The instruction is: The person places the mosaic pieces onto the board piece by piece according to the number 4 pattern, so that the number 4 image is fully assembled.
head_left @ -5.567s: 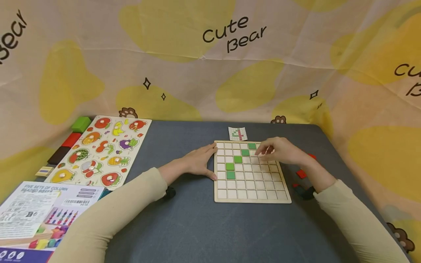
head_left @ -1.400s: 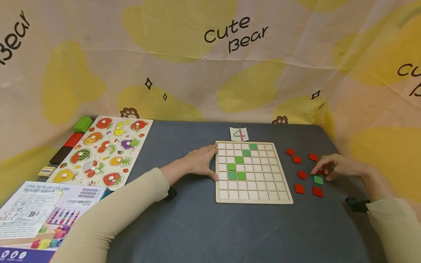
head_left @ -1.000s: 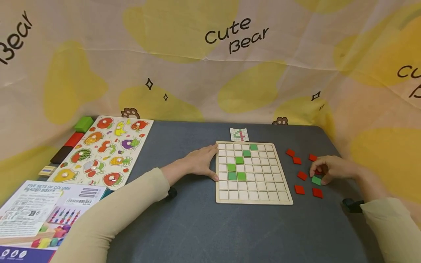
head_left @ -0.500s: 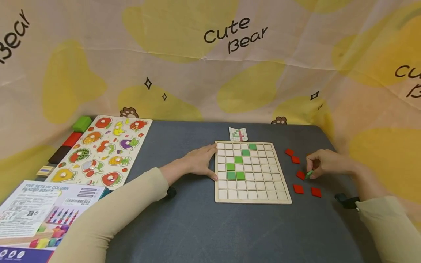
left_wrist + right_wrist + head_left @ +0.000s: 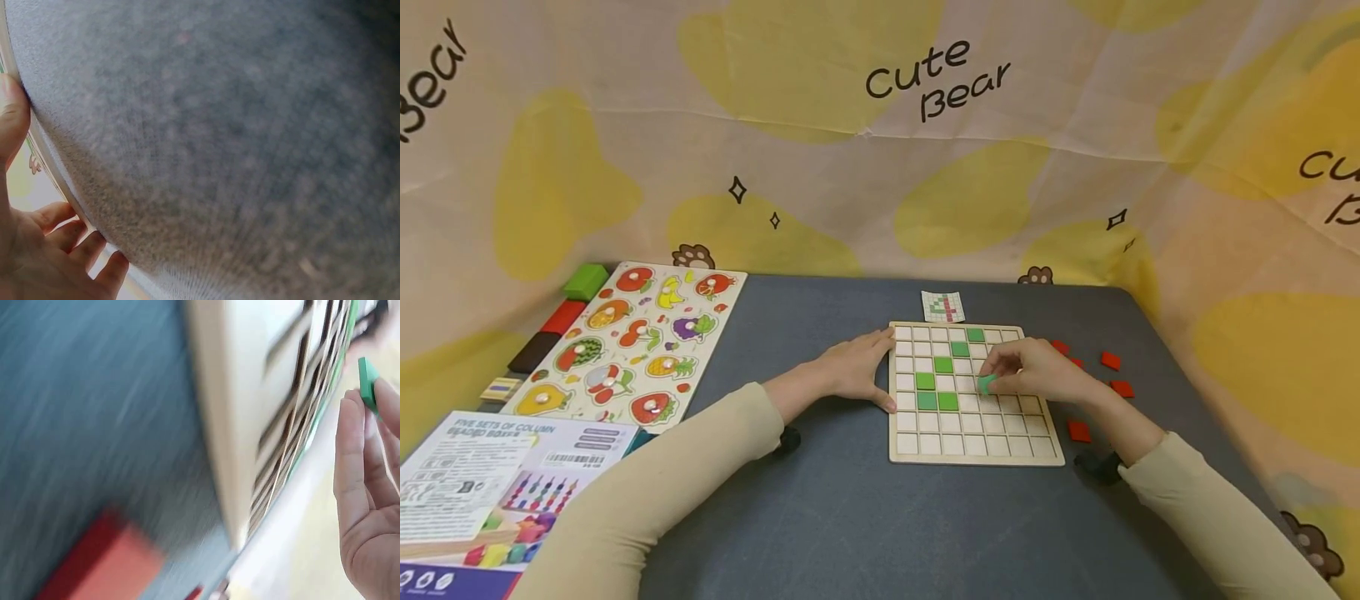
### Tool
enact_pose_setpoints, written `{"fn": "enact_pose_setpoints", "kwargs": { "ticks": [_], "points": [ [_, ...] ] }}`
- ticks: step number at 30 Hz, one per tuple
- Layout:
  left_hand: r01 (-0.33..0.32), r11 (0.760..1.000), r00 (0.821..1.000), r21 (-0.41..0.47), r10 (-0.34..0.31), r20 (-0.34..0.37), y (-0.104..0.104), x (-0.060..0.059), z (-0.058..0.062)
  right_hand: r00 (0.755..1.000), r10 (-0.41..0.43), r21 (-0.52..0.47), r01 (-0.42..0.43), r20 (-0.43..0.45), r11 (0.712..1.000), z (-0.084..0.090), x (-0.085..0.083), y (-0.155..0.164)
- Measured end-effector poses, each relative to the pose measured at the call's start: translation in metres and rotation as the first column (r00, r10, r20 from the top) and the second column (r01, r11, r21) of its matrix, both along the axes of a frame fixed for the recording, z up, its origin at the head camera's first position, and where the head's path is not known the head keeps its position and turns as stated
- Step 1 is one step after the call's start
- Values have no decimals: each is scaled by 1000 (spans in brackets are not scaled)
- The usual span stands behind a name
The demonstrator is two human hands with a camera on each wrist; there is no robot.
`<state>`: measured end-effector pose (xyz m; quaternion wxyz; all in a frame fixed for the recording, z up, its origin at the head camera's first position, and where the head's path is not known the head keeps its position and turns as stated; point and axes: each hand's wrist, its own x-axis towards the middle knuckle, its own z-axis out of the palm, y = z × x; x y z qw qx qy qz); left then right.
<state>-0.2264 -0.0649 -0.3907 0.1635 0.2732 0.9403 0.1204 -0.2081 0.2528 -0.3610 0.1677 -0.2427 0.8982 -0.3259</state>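
One green tile (image 5: 986,384) pinched in right hand (image 5: 1030,371) over grid board (image 5: 974,448), left hand (image 5: 850,371) flat, bracing its edge; next, lowering square into a cell

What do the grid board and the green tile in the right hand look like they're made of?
Grid board: likely pale unfinished plywood, matte, with thin raised slats between cells. Green tile, pinched by the right hand: thin, flat, opaque matte green; painted wood or plastic, can't tell.

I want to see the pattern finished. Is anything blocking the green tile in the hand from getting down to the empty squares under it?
Nothing visible does. The right hand pinches the green tile just above the board, and the squares beside it look empty.
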Motion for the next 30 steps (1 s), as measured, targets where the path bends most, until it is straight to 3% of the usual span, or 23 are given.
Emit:
{"fn": "enact_pose_setpoints", "kwargs": {
  "ticks": [9, 16, 23, 30],
  "points": [
    [2, 1000, 1000, 8, -2, 1, -1, 1, 2, 999, 13, -12, -14, -29, 1000, -7, 7, -31],
    [0, 1000, 1000, 4, 0, 0, -1, 1, 2, 999, 4, 9, -4, -33, 1000, -10, 9, -32],
    [-3, 1000, 1000, 1, 3, 12, -1, 1, 2, 986, 6, 69, 5, -165, 998, -10, 10, -33],
    [2, 1000, 1000, 5, -2, 6, -1, 1, 1, 989, -9, 79, 21, -146, 997, -10, 5, -31]
  ]
}}
